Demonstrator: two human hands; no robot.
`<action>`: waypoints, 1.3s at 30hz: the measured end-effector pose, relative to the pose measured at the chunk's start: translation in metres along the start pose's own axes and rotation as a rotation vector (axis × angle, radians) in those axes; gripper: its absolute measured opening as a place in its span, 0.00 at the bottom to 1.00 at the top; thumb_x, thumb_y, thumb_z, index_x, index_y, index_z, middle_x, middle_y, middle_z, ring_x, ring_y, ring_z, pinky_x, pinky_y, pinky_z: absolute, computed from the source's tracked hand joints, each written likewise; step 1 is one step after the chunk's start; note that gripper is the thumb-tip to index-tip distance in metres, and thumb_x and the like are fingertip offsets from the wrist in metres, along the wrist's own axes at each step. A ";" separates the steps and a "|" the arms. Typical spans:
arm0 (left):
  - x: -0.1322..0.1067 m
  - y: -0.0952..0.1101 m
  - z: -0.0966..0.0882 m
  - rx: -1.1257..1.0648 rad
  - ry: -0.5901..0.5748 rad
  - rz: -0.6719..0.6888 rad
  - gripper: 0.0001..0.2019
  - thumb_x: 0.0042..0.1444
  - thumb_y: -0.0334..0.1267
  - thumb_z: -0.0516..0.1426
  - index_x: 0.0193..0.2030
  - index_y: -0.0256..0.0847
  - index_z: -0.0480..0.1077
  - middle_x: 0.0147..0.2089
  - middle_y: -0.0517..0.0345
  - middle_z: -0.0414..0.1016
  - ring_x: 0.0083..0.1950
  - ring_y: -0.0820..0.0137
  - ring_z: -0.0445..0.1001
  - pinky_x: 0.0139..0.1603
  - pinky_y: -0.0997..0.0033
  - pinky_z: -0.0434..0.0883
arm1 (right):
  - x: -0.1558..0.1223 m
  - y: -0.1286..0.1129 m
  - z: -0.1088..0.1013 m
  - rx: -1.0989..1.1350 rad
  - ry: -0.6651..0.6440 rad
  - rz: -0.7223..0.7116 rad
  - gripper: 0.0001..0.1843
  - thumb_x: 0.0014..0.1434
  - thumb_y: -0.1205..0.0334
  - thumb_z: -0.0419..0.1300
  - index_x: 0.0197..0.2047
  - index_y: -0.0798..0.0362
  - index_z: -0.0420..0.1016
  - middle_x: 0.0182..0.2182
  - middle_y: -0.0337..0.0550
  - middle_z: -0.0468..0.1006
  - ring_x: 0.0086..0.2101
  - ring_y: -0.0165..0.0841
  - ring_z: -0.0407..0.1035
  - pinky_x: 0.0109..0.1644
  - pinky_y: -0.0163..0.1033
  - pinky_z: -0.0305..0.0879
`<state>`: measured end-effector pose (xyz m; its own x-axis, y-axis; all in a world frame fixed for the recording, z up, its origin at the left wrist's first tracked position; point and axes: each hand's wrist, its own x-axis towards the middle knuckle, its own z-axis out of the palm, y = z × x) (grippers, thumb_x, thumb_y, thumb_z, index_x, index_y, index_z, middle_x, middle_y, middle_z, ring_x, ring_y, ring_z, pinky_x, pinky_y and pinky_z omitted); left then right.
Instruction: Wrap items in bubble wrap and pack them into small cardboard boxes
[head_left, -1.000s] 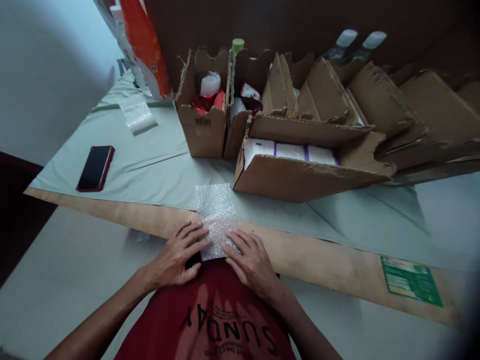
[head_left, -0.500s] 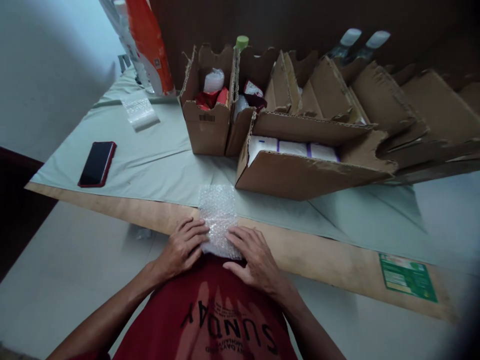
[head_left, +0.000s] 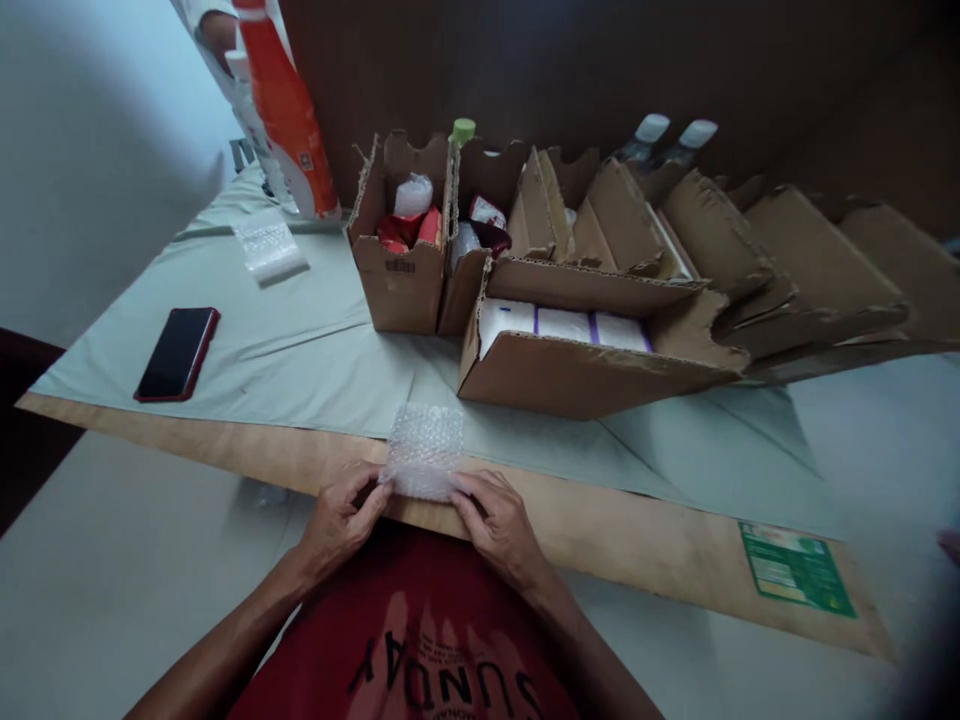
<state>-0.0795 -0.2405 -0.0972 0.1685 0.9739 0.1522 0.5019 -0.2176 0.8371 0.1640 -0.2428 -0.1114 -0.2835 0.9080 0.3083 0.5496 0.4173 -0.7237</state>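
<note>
A clear sheet of bubble wrap point(head_left: 425, 440) lies at the table's front edge, partly on the green cloth and partly on the bare wood. Its near edge is folded over into a band. My left hand point(head_left: 346, 515) pinches the left end of that fold between thumb and fingers. At the right end, my right hand point(head_left: 495, 515) grips the fold the same way. Both hands rest close to the wooden edge, just in front of my red shirt point(head_left: 420, 610).
Behind the sheet stands a cardboard box point(head_left: 585, 375) with white packs point(head_left: 562, 324). More cardboard boxes point(head_left: 401, 295) line the back. At left are a phone point(head_left: 177, 353), another piece of bubble wrap point(head_left: 270, 246) and an orange bottle point(head_left: 289, 110). A green label point(head_left: 796, 568) is on the right edge.
The near edge of the bubble wrap has been folded up and away from me, so the sheet is shorter. My hands went from lying flat to pinching the fold's ends.
</note>
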 end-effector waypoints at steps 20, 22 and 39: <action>0.023 -0.001 0.006 0.054 0.041 -0.046 0.08 0.66 0.35 0.55 0.43 0.39 0.76 0.39 0.54 0.84 0.39 0.67 0.82 0.41 0.72 0.77 | 0.019 0.001 -0.006 0.005 -0.018 0.208 0.09 0.66 0.59 0.59 0.32 0.48 0.71 0.28 0.39 0.77 0.30 0.34 0.73 0.35 0.36 0.69; 0.023 0.002 0.004 0.071 0.048 0.051 0.07 0.65 0.32 0.55 0.43 0.39 0.75 0.36 0.54 0.82 0.37 0.68 0.80 0.39 0.71 0.75 | 0.026 -0.003 -0.013 0.017 -0.039 0.186 0.03 0.64 0.60 0.62 0.41 0.49 0.75 0.35 0.43 0.82 0.36 0.37 0.76 0.41 0.39 0.72; 0.051 0.022 0.004 0.283 -0.107 0.422 0.10 0.66 0.27 0.54 0.49 0.40 0.75 0.43 0.49 0.78 0.48 0.61 0.74 0.49 0.59 0.73 | -0.011 -0.011 -0.064 -0.326 0.166 0.012 0.20 0.65 0.71 0.57 0.57 0.45 0.76 0.54 0.48 0.80 0.55 0.46 0.74 0.59 0.58 0.69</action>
<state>-0.0566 -0.1958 -0.0735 0.4839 0.7890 0.3786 0.5788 -0.6130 0.5377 0.2113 -0.2549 -0.0669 -0.1587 0.8950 0.4169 0.7814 0.3719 -0.5011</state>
